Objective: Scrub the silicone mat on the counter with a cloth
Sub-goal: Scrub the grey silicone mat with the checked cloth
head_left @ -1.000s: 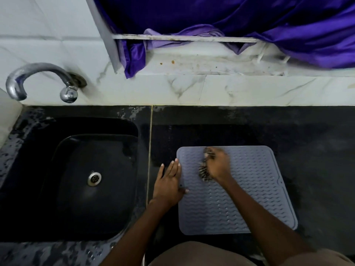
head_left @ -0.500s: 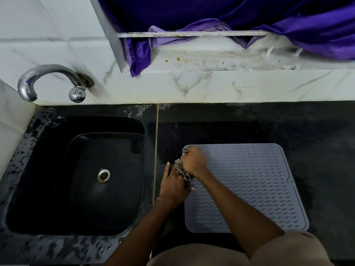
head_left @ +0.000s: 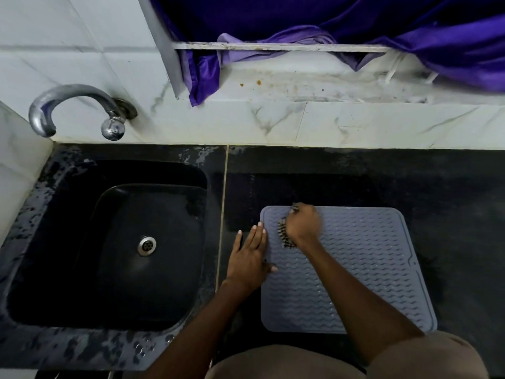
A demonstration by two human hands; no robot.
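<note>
A grey silicone mat (head_left: 366, 258) with a wavy ribbed surface lies flat on the black counter (head_left: 437, 187). My right hand (head_left: 303, 224) is fisted around a dark checked cloth (head_left: 284, 236) and presses it onto the mat's far left corner. The cloth is mostly hidden under the fist, with a bit showing to its left and above it. My left hand (head_left: 250, 255) lies flat, fingers spread, on the mat's left edge and the counter beside it.
A black sink (head_left: 68, 242) with a metal drain (head_left: 146, 245) sits left of the mat, under a chrome tap (head_left: 68, 105). Water drops cover the sink's rim. White tiled wall and a ledge with purple fabric (head_left: 355, 23) run along the back.
My right hand with the cloth slid left to the mat's left edge, then back right a little along the far edge. The left hand stays pressed on the mat's left side.
</note>
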